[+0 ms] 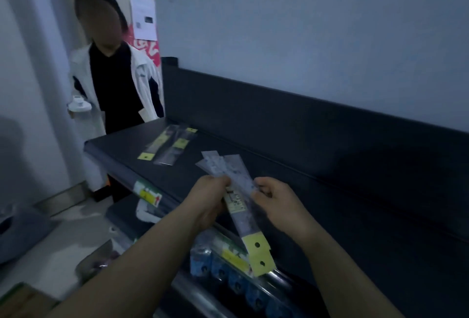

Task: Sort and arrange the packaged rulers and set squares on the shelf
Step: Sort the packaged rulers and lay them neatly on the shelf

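Head view: left hand (208, 198) curls its fingers round the middle of a fanned bundle of clear-sleeved rulers with yellow hang tabs (245, 224); right hand (276, 198) pinches the bundle's right edge. Bundle is held over the front edge of the flat dark grey shelf top (228, 137), tabs past that edge, clear ends fanned above it. Two loose clear-sleeved rulers (167, 146) lie flat near the shelf's far left end, well apart from the bundle, bare surface between. Black rear panel (279, 114) bounds the shelf's back edge. Person in white jacket (114, 76) stands beyond the shelf's left end.
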{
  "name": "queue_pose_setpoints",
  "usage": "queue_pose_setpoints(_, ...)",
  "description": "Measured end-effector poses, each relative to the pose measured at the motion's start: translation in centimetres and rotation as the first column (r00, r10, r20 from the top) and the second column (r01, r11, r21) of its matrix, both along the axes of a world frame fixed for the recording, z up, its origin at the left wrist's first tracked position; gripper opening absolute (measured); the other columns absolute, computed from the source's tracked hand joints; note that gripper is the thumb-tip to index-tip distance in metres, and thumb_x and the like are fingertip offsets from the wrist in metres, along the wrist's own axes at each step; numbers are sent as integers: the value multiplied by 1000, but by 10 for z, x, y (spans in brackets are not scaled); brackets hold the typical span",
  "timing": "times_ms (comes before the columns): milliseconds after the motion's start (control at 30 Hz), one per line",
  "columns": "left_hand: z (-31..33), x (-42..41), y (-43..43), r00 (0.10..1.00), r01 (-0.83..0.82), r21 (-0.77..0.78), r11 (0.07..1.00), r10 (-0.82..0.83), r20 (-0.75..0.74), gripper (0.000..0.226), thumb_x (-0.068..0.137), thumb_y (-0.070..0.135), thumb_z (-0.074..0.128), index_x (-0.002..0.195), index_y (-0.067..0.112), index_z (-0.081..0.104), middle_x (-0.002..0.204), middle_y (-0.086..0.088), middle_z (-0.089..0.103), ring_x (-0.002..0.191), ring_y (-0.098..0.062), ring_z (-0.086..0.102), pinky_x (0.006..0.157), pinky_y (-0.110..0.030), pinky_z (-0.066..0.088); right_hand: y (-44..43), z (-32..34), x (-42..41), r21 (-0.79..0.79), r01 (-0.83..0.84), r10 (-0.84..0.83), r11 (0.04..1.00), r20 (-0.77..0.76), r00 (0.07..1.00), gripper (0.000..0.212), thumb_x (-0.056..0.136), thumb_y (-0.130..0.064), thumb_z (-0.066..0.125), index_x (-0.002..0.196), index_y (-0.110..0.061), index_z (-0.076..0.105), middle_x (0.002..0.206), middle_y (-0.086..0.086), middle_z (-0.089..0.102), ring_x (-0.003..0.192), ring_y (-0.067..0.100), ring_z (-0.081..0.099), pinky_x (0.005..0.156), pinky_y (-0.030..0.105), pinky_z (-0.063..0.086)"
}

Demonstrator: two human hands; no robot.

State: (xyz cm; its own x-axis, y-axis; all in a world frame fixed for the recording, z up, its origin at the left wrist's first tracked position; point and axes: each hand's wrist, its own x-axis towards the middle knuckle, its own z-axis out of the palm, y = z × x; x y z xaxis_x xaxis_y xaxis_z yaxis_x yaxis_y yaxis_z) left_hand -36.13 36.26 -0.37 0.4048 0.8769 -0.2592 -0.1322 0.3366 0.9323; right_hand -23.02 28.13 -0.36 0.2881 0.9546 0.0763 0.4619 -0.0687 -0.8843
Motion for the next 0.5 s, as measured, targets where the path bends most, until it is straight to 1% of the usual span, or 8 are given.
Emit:
queue_pose_setpoints(67, 4, -12, 20, 999, -17, 22, 1000, 18, -33, 25, 90, -9, 40, 109, -14, 56, 103, -29, 63, 88, -39, 64, 75, -46, 57, 28, -1, -7, -19, -10, 10, 1000, -6, 1000, 23, 95, -20, 54, 117, -15, 61, 105, -4, 68, 95, 10, 64, 85, 30, 52)
queue_pose_setpoints(133, 6, -20, 42, 995, -65, 56, 996, 69, -68, 23, 90, -10, 41, 106, -13, 57, 106, -30, 63, 90, -41, 64, 81, -49, 55, 56, -2, -12, -20, -22, 21, 1000, -35, 999, 24, 94, -18, 55, 117, -14, 61, 106, -3, 67, 96, 11, 64, 85, 28, 51)
queue_pose_setpoints(200, 7, -26, 64, 988, -122, 86, 989, 129, -83, 18, 91, -9, 43, 98, -7, 59, 100, -27, 65, 86, -38, 65, 78, -47, 56, 82, 0, -16, -8, -50, 50, 999, -56, 997, 20, 94, -17, 56, 113, -16, 61, 104, -3, 67, 92, 9, 63, 82, 25, 51)
queue_pose_setpoints(267, 9, -30, 86, 981, -159, 98, 982, 168, -100, 14, 93, -7, 45, 92, -4, 59, 92, -22, 66, 80, -34, 66, 71, -43, 57, 107, 2, -18, -3, -71, 70, 997, -63, 996, 15, 95, -17, 55, 109, -18, 60, 99, -5, 66, 85, 5, 61, 72, 17, 49)
queue_pose_setpoints(300, 8, -31, 98, 977, -174, 95, 980, 184, -110, 13, 93, -6, 47, 91, -3, 59, 91, -21, 66, 79, -33, 66, 70, -42, 57, 120, 1, -20, -6, -81, 80, 997, -60, 995, 16, 94, -18, 55, 110, -16, 61, 100, -4, 66, 85, 6, 61, 68, 16, 48)
queue_pose_setpoints(400, 2, -36, 132, 963, -199, 109, 974, 216, -163, 10, 91, -4, 51, 94, -5, 61, 96, -23, 68, 85, -36, 67, 77, -45, 57, 158, -3, -24, -27, -79, 78, 997, -42, 996, 25, 93, -19, 56, 117, -11, 60, 107, 1, 66, 90, 14, 63, 68, 20, 48)
queue_pose_setpoints(500, -4, -44, 163, 935, -203, 155, 967, 239, -262, 8, 90, 3, 58, 86, 0, 63, 93, -20, 69, 86, -35, 68, 80, -45, 57, 189, -6, -29, -44, -54, 52, 998, -46, 998, 21, 92, -18, 57, 113, -15, 55, 103, -3, 60, 85, 10, 59, 69, 22, 48)
